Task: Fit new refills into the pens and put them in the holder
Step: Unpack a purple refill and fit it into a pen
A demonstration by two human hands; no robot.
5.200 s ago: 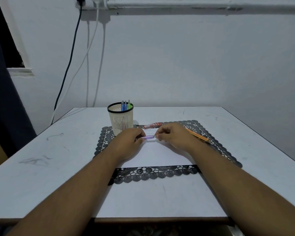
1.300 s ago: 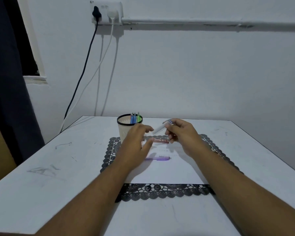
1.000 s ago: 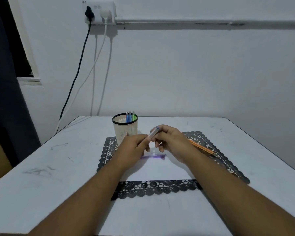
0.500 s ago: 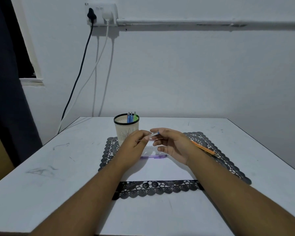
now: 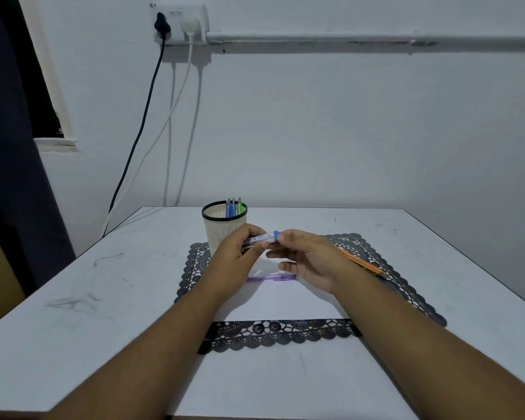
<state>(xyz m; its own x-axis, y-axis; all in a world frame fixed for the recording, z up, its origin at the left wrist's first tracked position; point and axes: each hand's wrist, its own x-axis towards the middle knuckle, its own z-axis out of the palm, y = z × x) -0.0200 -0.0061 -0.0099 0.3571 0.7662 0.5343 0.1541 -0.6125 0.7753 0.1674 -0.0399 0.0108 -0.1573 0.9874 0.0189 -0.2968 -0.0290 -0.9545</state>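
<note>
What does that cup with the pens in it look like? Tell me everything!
The pen holder is a round cream cup, plastic by its look, with a black rim and thin upright slits in its wall. It stands upright on the far left corner of the black lace mat. Blue and green pens poke out. The left hand hides its lower right side.

holder (image 5: 224,227) behind hands, pen (image 5: 270,277) on mat (image 5: 376,262)
</note>
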